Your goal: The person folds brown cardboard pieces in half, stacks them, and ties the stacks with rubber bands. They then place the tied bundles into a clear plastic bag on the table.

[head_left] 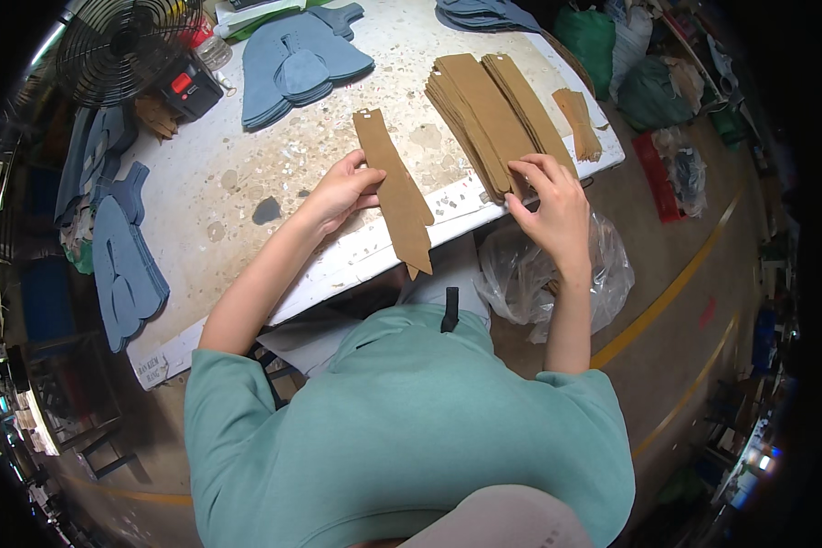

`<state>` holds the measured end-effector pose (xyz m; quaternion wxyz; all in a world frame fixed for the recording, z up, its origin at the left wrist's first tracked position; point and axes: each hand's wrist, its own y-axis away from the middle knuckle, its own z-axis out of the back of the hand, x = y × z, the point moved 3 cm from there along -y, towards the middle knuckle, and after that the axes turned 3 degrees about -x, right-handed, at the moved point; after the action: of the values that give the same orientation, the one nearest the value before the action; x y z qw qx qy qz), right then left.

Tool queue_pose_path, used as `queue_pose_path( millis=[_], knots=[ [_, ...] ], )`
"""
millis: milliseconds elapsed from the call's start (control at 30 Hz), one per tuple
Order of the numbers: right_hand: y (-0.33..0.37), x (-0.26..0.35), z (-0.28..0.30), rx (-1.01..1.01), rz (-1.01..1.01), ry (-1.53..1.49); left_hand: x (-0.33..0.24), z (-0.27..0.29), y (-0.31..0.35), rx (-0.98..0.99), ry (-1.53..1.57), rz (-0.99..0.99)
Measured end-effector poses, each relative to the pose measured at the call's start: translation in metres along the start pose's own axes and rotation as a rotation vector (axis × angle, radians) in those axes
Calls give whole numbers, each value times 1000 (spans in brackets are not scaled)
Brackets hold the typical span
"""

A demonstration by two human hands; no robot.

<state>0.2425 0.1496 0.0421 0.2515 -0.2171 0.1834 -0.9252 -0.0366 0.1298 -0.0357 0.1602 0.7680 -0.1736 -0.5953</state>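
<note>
My left hand is closed on a long brown cut piece, thumb on top. Its pointed lower end sticks out past the near edge of the white table. To the right lies a fanned stack of similar brown pieces, with a second, narrower stack along its right side. My right hand is at the near end of the larger stack, thumb and fingertips on the edge of a piece there. Whether it has lifted a single piece cannot be made out.
Blue-grey cut pieces lie stacked at the far side, more at the left edge. A small bundle of tan strips lies at the right corner. A black fan stands far left. A clear plastic bag hangs below the near edge.
</note>
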Motion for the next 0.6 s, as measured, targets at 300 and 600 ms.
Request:
queue_pose_path(
  millis=[300,600],
  knots=[
    [1,-2,-3,-83,51,29,3,2,-3,-3,6,-15],
    [0,2,-6,-122,54,80,-33,1,24,-344,-1104,-517]
  ],
)
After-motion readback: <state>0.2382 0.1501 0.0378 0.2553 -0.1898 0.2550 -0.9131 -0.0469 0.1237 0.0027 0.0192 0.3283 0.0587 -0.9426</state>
